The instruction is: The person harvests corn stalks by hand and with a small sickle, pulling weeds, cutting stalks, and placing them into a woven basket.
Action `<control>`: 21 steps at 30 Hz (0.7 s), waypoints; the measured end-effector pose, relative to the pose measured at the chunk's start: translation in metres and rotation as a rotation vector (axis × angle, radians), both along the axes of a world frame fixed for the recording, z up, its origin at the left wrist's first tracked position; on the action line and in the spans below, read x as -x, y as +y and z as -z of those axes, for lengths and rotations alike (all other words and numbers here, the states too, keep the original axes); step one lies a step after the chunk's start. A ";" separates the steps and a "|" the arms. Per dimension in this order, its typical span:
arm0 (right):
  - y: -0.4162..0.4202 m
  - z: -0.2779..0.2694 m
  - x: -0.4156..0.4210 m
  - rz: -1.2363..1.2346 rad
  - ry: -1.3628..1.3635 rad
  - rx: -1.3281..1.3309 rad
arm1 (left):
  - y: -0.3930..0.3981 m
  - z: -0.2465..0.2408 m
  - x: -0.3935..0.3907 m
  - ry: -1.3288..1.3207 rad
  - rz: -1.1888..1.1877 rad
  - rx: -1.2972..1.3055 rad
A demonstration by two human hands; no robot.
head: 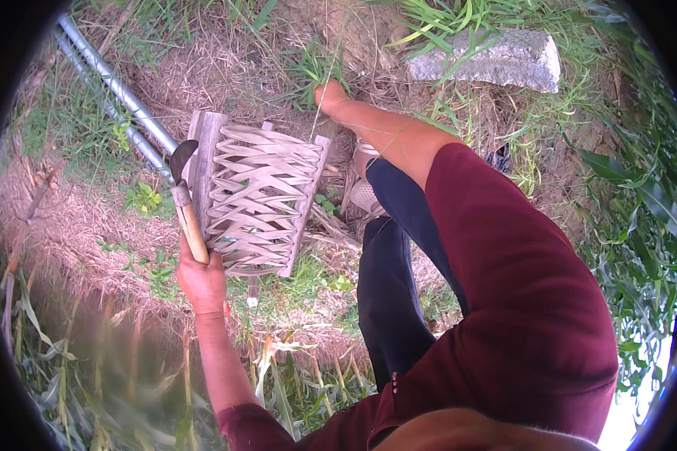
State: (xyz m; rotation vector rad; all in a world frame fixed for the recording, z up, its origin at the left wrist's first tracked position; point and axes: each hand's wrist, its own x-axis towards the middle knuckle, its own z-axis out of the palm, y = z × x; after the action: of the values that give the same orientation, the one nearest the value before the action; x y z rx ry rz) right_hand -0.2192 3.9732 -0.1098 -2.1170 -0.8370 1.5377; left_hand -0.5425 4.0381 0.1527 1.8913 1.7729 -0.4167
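My left hand is closed at the lower end of a wooden stool with a seat of woven pale strips. Against that hand lies the wooden handle of a small sickle, its dark curved blade pointing away from me. The stool's near rail and the handle are together in the grip; some fingers are hidden behind them. Further out, my right arm reaches down to the ground. There my right hand is closed at a tuft of green grass, its fingertips partly hidden.
Two metal tubes run from the upper left to the stool. A rough grey block lies on the soil at upper right. My perforated shoe is beside the stool. Corn plants stand below and leafy plants to the right.
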 end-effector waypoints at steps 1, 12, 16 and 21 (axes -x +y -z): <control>0.010 -0.019 -0.004 0.264 0.134 0.025 | 0.004 -0.006 -0.006 0.018 0.014 0.045; 0.054 -0.124 -0.236 -0.361 -0.682 0.229 | 0.124 -0.018 -0.120 0.289 0.257 0.108; 0.056 -0.116 -0.262 -0.386 -0.699 0.520 | 0.139 -0.013 -0.125 0.288 0.285 0.126; 0.034 -0.161 -0.239 -0.563 -0.708 0.418 | 0.143 -0.012 -0.138 0.322 0.332 0.124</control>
State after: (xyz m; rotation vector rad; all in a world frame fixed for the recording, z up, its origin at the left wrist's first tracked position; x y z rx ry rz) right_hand 0.0196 4.0075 0.0509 -2.9948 -1.5652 1.2526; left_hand -0.4047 4.1807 0.1649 2.1239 1.5735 -0.9770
